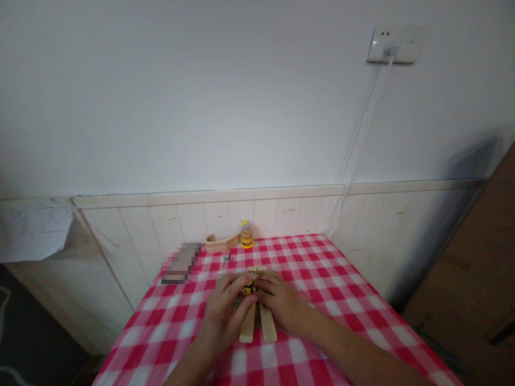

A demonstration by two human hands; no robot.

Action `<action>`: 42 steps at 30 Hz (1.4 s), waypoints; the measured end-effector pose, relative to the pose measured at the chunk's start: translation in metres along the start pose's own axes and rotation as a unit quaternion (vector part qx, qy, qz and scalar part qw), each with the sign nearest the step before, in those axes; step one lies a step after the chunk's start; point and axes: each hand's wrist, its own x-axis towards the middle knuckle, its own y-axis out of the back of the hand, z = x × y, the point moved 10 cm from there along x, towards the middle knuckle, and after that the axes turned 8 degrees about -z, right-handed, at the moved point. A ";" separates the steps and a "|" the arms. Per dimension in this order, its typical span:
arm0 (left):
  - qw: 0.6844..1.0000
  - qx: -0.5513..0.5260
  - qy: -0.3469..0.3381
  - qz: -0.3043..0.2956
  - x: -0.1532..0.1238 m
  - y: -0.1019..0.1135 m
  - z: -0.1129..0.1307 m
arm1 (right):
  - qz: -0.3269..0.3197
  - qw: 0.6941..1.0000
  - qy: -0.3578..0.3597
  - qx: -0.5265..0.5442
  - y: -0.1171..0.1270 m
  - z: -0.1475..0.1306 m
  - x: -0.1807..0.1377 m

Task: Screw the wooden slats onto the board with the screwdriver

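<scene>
Both my hands rest on a small wooden assembly (257,324) of light slats lying on the red-and-white checked tablecloth (322,300). My left hand (223,311) is curled over its left side, fingers closed around a small yellow-and-black tool (249,287). My right hand (281,303) presses on the slats from the right, fingers bent and meeting the left fingertips near the tool. Two slat ends stick out toward me between the wrists.
At the table's back edge stand a yellow-based clear jar (247,235) and a curved wooden piece (219,242). A dark flat block (181,264) lies at back left, a small dark screw-like bit (227,259) nearby. A white cable hangs from a wall socket (392,44).
</scene>
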 end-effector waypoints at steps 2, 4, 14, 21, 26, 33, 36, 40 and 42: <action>1.000 0.005 0.002 0.005 0.000 0.001 0.000 | 0.000 1.000 -0.002 0.000 0.000 0.000 0.000; 1.000 0.010 0.007 0.005 -0.001 0.001 -0.001 | 0.000 1.000 -0.002 0.001 0.001 -0.001 0.000; 1.000 0.004 0.009 0.010 0.002 0.004 0.000 | 0.016 1.000 0.005 -0.011 -0.003 0.002 -0.002; 1.000 0.005 0.005 0.013 0.003 0.007 0.003 | 0.016 1.000 0.007 -0.009 -0.002 0.001 -0.001; 1.000 -0.002 0.010 0.003 0.001 0.003 0.000 | 0.011 1.000 -0.001 -0.008 -0.001 0.001 -0.001; 1.000 0.005 0.024 0.015 -0.003 0.004 -0.003 | 0.025 1.000 0.001 0.002 0.005 -0.002 0.000; 0.999 0.011 0.027 0.020 -0.003 0.004 -0.003 | 0.028 1.000 0.001 0.006 0.007 -0.002 0.000; 1.000 0.015 0.008 0.018 0.000 0.005 0.002 | 0.016 1.000 -0.003 0.000 0.003 -0.001 0.000; 1.000 0.016 -0.001 0.015 0.002 0.005 0.005 | 0.017 1.000 -0.004 0.000 0.002 0.000 -0.001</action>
